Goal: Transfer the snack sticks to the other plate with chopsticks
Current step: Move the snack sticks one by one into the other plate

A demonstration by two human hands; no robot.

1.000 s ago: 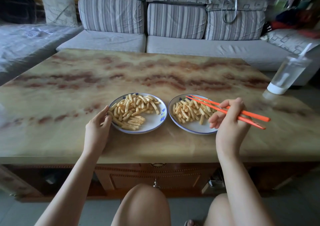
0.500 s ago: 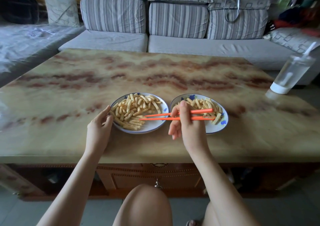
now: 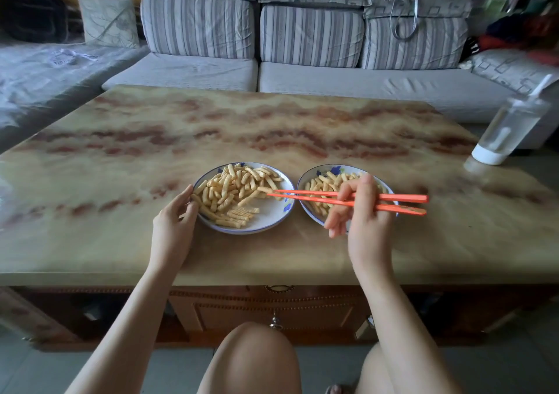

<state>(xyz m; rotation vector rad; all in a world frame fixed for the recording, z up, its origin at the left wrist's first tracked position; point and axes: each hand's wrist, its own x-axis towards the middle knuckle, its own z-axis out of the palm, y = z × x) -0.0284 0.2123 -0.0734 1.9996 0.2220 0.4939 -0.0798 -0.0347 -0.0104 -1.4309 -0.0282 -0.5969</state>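
Note:
Two white plates with blue flower rims stand side by side on the marble table. The left plate [image 3: 273, 219] holds a heap of yellow snack sticks [image 3: 233, 189]; the right plate [image 3: 305, 209] holds a smaller heap [image 3: 325, 183]. My right hand [image 3: 361, 215] grips a pair of orange chopsticks [image 3: 399, 203] above the right plate. Their tips reach over the left plate's right side and touch one stick [image 3: 264, 189]. My left hand [image 3: 172, 222] rests against the left plate's left rim with loosely bent fingers.
A clear plastic cup [image 3: 508, 130] with a white lid stands upside down near the table's right edge. A striped grey sofa [image 3: 302, 55] runs behind the table [image 3: 242, 127]. My knees show below the table's front edge.
My right hand went left with the chopsticks from the right plate, then drew back a little to the right. The tips now lie over the left plate. My left hand stayed put.

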